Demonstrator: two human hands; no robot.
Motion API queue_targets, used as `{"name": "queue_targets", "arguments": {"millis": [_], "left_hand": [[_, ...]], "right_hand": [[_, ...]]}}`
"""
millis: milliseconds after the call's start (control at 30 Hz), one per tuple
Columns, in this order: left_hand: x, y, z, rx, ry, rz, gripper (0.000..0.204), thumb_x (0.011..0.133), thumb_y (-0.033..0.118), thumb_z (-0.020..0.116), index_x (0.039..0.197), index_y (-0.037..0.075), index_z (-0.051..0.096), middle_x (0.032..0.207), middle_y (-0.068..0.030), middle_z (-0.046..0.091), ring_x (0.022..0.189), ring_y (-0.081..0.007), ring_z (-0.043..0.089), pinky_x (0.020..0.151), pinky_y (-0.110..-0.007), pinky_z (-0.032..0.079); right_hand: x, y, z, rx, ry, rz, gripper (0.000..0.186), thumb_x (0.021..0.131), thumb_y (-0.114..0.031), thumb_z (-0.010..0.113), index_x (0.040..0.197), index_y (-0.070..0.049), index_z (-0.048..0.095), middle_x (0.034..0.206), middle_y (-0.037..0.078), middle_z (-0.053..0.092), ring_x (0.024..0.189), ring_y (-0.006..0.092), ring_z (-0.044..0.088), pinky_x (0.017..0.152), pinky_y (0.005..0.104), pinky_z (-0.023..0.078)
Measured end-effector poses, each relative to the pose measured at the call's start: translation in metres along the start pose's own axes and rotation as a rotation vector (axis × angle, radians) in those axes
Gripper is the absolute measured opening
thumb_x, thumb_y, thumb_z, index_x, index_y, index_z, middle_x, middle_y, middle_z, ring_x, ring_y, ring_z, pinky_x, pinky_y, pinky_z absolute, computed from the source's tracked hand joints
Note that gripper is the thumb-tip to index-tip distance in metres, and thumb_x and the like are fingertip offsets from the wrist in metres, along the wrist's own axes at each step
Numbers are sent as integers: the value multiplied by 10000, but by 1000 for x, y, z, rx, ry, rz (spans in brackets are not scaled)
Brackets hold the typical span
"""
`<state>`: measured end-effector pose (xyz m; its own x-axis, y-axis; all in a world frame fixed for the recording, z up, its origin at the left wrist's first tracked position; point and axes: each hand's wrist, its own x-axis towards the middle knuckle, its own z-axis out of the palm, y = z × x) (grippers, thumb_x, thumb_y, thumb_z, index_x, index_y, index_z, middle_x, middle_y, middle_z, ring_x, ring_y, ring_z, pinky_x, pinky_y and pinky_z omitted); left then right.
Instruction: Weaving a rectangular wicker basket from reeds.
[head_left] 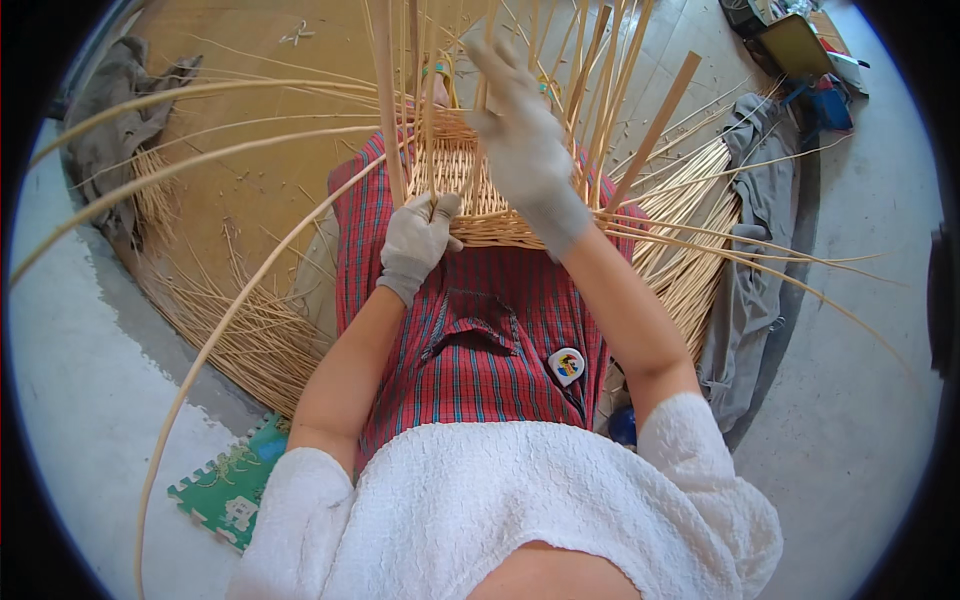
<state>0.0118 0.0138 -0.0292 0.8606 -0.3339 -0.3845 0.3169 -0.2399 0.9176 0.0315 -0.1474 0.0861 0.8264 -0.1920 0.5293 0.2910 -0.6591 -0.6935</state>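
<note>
A half-woven wicker basket (470,185) rests on the person's lap, on a red plaid apron (470,330), with its upright stakes (590,90) fanning up and away. The left hand (418,245), in a grey work glove, grips the near rim, fingers clenched on a stake and the woven edge. The right hand (520,130), gloved too, is raised among the stakes; its fingers look bent around a thin strand, though what they hold I cannot tell for sure.

The main risk is a stake kinking or snapping if the right hand bends it too sharply near the weave, which would leave a gap in the wall. The left hand's hold is all that steadies the basket; if it loosens, the basket may roll off the lap or the last rows may spring apart. The long loose cane strands (230,300) arching over the left side are under tension and may whip back toward the face.

Around the person, bundles of cut cane (250,350) lie on the floor to the left and a second pile (690,240) to the right, both crowding the knees. Grey cloths (750,280) lie by the right pile, another grey cloth (115,120) at upper left, and a green foam mat piece (230,490) sits near the left elbow. The long strands cross the reach to either pile.
</note>
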Motion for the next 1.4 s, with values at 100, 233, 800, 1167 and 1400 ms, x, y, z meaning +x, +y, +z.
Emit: {"name": "queue_targets", "arguments": {"millis": [100,233,800,1167,1400], "left_hand": [[-3,21,3,33,27,-97,406,988,364,626,922,-36,646,721,-71,663,525,-155,673,504,-264,534],[-3,19,-9,115,-11,-87,342,974,316,662,944,-25,670,759,-69,678,559,-149,670,517,-264,565],[0,49,26,214,257,525,272,1025,250,542,1192,39,583,948,-111,682,633,-187,687,532,-322,573],[10,28,87,0,-135,-51,382,1026,335,551,971,-19,683,690,-90,674,568,-178,684,508,-299,546],[13,39,80,72,-146,-132,188,954,169,668,1035,1,689,912,-111,703,659,-179,710,573,-316,618]], "right_hand": [[22,-2,20,-110,12,-20,613,899,-28,620,1472,-57,405,1384,158,546,1169,261,615,966,348,518],[-79,24,-23,832,388,167,392,1004,-230,571,1372,-136,473,1066,77,590,737,200,583,751,431,523],[-139,67,-88,492,478,586,261,970,8,574,1145,-119,428,923,107,674,877,208,697,708,333,599],[-3,52,-45,-574,57,-226,725,863,51,586,1516,-152,345,1250,210,629,1108,371,636,924,369,534],[-168,110,-90,952,399,100,272,1080,-278,424,1169,-26,474,705,56,533,669,194,592,670,370,531]]}}
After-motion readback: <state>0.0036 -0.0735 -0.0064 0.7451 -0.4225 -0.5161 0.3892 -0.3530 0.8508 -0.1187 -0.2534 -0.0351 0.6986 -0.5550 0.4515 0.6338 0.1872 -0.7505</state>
